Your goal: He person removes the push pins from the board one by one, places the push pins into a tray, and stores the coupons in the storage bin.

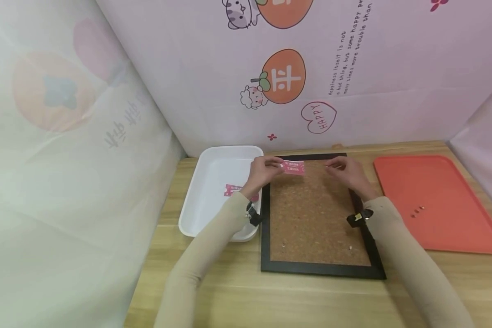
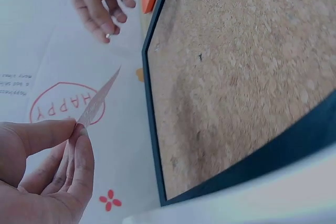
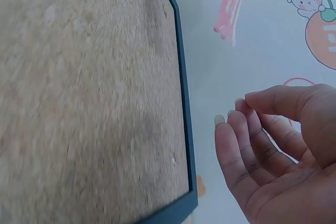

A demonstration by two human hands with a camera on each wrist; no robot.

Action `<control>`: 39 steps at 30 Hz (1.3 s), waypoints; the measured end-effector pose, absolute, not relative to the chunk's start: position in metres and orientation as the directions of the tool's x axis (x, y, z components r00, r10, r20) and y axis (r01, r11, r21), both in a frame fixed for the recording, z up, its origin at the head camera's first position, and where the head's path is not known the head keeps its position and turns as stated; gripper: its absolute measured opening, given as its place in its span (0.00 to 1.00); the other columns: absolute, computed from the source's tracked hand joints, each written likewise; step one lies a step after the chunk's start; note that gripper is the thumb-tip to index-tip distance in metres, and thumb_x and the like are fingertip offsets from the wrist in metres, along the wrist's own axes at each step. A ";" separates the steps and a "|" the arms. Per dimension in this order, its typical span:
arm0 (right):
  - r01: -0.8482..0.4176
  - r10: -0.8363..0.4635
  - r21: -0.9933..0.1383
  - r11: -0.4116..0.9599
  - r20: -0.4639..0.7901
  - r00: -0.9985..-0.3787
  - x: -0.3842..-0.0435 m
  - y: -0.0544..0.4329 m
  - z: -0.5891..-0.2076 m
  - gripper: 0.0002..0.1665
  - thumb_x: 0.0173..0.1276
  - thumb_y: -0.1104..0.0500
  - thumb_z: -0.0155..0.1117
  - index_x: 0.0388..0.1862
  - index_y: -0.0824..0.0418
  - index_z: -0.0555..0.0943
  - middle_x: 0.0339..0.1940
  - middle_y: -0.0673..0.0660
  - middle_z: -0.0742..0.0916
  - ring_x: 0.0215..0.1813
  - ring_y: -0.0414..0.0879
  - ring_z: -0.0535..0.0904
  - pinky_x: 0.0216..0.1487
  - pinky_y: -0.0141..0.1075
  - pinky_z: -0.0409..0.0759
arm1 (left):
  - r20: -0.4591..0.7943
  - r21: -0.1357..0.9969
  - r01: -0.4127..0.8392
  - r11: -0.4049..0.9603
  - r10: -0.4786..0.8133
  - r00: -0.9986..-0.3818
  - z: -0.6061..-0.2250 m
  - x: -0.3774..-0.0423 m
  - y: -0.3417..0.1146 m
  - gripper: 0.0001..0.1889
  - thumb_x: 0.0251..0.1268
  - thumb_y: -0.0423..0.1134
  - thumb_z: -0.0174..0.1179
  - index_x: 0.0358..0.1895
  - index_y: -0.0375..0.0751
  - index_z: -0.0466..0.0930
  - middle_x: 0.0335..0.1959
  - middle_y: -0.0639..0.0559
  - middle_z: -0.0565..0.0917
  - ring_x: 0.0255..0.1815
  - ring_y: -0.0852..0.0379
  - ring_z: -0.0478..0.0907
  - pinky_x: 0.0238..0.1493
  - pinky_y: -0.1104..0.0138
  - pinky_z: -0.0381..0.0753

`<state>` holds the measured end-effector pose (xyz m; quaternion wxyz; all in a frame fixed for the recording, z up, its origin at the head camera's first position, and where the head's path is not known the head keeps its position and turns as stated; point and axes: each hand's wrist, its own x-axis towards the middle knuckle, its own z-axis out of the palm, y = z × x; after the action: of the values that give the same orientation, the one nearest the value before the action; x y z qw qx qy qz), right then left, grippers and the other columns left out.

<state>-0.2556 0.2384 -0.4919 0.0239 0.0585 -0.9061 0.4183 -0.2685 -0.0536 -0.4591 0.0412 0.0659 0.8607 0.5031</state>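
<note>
In the head view, my left hand pinches a pink printed paper ticket by its edge, above the far left part of the framed cork board. The left wrist view shows the ticket nearly edge-on between thumb and fingers. Over the board's far right corner is my right hand, its thumb and index fingertips together. A tiny pale thumbtack shows at those fingertips in the left wrist view; the fingers mostly hide it. Two small tacks, one at left and one at right, sit near the board's front edge.
Left of the board, partly under its edge, stands a white tray with more pink tickets. A red tray with several small tacks lies to the right. A printed cloth wall rises behind the wooden table.
</note>
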 end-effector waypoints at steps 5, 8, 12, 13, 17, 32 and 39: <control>-0.127 -0.085 -0.743 0.657 0.094 -0.992 -0.247 0.246 -0.490 0.16 0.76 0.55 0.65 0.54 0.65 0.85 0.53 0.68 0.88 0.47 0.50 0.81 0.38 0.29 0.77 | -0.002 0.871 0.077 0.485 0.161 -0.987 -0.452 -0.264 -0.069 0.13 0.65 0.38 0.72 0.52 0.46 0.90 0.49 0.47 0.93 0.51 0.52 0.91 0.55 0.62 0.89; -0.126 -0.086 -0.742 0.659 0.092 -0.992 -0.242 0.250 -0.490 0.16 0.77 0.55 0.65 0.54 0.64 0.85 0.54 0.67 0.88 0.49 0.51 0.81 0.37 0.27 0.77 | -0.007 0.872 0.073 0.483 0.160 -0.987 -0.450 -0.262 -0.078 0.14 0.66 0.39 0.72 0.54 0.46 0.89 0.50 0.47 0.92 0.52 0.51 0.90 0.57 0.60 0.88; -0.137 -0.087 -0.739 0.659 0.106 -0.991 -0.236 0.257 -0.490 0.16 0.76 0.55 0.66 0.53 0.67 0.85 0.51 0.70 0.89 0.45 0.48 0.83 0.35 0.26 0.79 | -0.025 0.889 0.043 0.456 0.142 -0.990 -0.449 -0.257 -0.092 0.15 0.68 0.38 0.70 0.56 0.47 0.88 0.52 0.47 0.91 0.52 0.51 0.90 0.57 0.60 0.89; -0.137 -0.088 -0.748 0.649 0.106 -0.991 -0.234 0.259 -0.490 0.16 0.76 0.57 0.66 0.53 0.69 0.85 0.50 0.71 0.89 0.43 0.48 0.83 0.34 0.27 0.81 | -0.031 0.893 0.034 0.449 0.137 -0.990 -0.449 -0.255 -0.096 0.15 0.68 0.38 0.70 0.57 0.47 0.87 0.52 0.47 0.90 0.52 0.51 0.90 0.57 0.60 0.89; -0.120 -0.095 -0.786 0.607 0.079 -0.992 -0.230 0.268 -0.493 0.17 0.77 0.59 0.64 0.55 0.72 0.83 0.51 0.74 0.87 0.40 0.44 0.86 0.35 0.34 0.88 | -0.044 0.898 0.012 0.440 0.115 -0.992 -0.450 -0.250 -0.113 0.15 0.69 0.38 0.69 0.58 0.48 0.87 0.53 0.47 0.90 0.51 0.52 0.90 0.56 0.60 0.89; -0.101 -0.058 -0.710 0.697 0.084 -0.995 -0.206 0.310 -0.500 0.17 0.77 0.56 0.65 0.55 0.68 0.84 0.51 0.72 0.89 0.37 0.27 0.78 0.34 0.26 0.79 | -0.103 0.861 -0.071 0.503 0.035 -0.994 -0.458 -0.239 -0.171 0.15 0.66 0.41 0.70 0.55 0.48 0.87 0.53 0.46 0.88 0.54 0.48 0.87 0.57 0.57 0.88; -0.086 -0.046 -0.696 0.713 0.075 -0.996 -0.194 0.332 -0.510 0.19 0.78 0.53 0.63 0.55 0.67 0.84 0.51 0.72 0.89 0.38 0.23 0.74 0.34 0.26 0.78 | -0.127 0.836 -0.079 0.543 0.052 -0.991 -0.460 -0.236 -0.184 0.14 0.65 0.39 0.71 0.53 0.44 0.88 0.53 0.44 0.89 0.54 0.47 0.87 0.54 0.59 0.88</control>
<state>-0.1940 0.3317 -0.5099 0.0260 0.0357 -0.9252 0.3770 -0.2363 -0.1845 -0.4602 0.0682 -0.0078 0.8756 0.4781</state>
